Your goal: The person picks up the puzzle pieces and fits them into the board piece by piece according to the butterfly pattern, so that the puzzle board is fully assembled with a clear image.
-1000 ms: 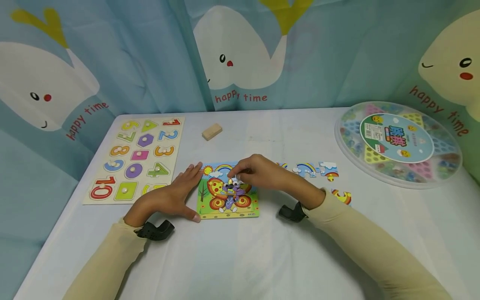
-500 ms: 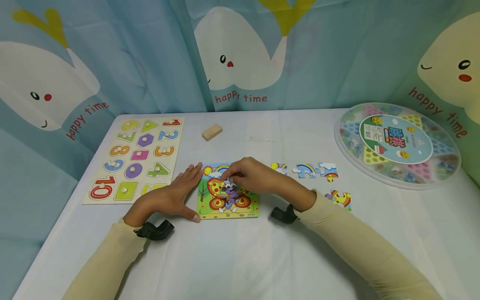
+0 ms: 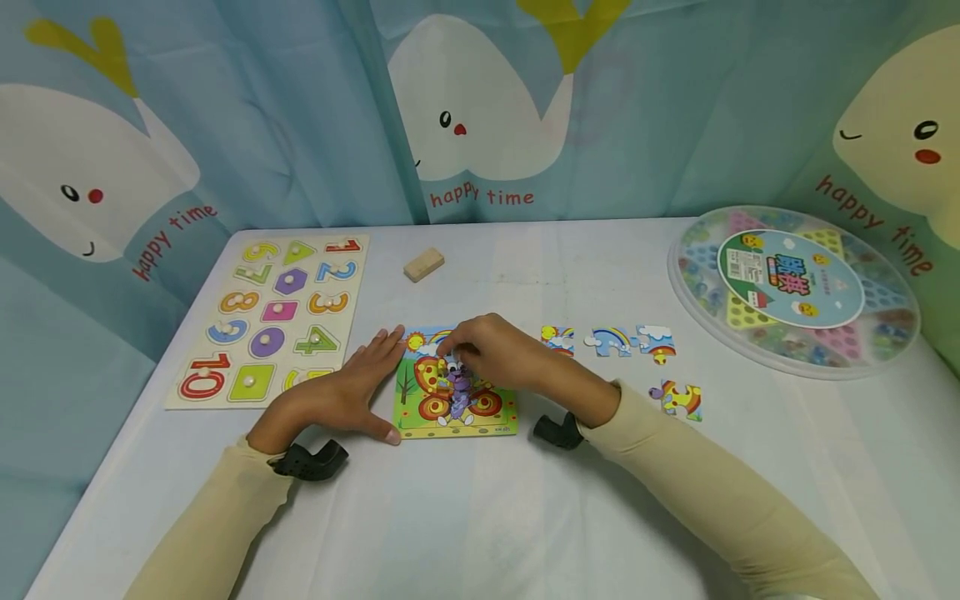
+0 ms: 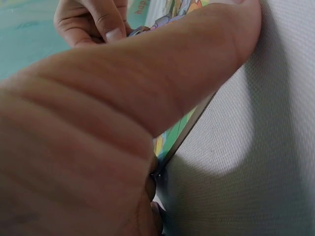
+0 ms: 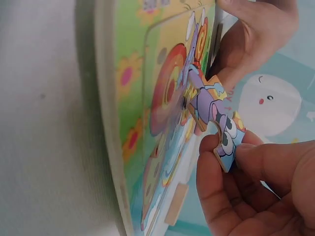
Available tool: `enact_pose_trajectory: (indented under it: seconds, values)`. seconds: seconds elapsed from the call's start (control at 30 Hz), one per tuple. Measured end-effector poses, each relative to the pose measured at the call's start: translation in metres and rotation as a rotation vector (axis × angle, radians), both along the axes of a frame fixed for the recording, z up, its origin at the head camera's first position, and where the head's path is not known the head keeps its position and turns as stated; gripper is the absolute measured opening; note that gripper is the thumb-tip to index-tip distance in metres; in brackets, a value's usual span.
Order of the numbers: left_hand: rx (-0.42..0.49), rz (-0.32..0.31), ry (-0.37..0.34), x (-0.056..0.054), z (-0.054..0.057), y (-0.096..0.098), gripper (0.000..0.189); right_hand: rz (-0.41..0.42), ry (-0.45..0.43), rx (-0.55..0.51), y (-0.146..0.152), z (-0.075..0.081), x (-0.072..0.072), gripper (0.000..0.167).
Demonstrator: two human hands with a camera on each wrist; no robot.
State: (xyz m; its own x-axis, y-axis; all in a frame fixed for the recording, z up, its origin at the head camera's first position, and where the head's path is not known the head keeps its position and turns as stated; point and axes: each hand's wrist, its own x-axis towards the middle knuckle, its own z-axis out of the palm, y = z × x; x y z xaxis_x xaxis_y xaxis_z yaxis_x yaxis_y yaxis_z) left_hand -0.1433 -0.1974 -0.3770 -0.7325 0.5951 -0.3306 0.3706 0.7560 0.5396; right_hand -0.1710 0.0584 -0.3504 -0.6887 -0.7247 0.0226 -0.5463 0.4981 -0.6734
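Note:
My right hand [image 3: 498, 350] pinches a jigsaw piece [image 5: 229, 137] between thumb and fingers, over the upper middle of a butterfly puzzle board [image 3: 420, 423]. Printed on the piece is a purple cartoon face with big white eyes. It stands tilted up from the board, its lower end close to the printed picture in the right wrist view. My left hand [image 3: 341, 396] lies spread at the board's left side, fingertips at the upper left corner and thumb by the lower left one. In the left wrist view, the left thumb [image 4: 187, 59] covers much of the board.
Several loose jigsaw pieces [image 3: 613, 341] lie right of the board, one [image 3: 681, 400] nearer the right sleeve. A number puzzle board [image 3: 247, 333] is on the left. Farther back are a small wooden block [image 3: 424, 264] and a round clear game box [image 3: 795, 283]. A printed curtain [image 3: 630, 150] hangs behind.
My right hand has shifted left across the board with the piece, uncovering more of the loose pieces on the right. The left hand has stayed in place.

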Motion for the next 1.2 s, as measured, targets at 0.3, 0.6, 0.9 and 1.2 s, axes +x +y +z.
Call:
enact_pose_trajectory:
  seconds: [0.3,0.6,0.9,1.2]
  values:
    - [-0.001,-0.004,0.003,0.001,0.0,0.0,0.126,-0.02,-0.053,0.047,-0.004,0.001,0.003,0.025]
    - [-0.003,-0.008,0.009,0.0,-0.001,0.0,0.126,-0.053,-0.056,0.081,-0.007,-0.004,0.002,0.024]
    - [-0.004,-0.011,0.011,0.0,-0.001,-0.001,0.126,-0.161,-0.175,0.083,-0.005,-0.01,-0.006,0.028]
    - [-0.009,0.004,0.012,0.0,-0.001,0.001,0.127,-0.198,-0.185,0.106,-0.009,-0.01,-0.005,0.029]
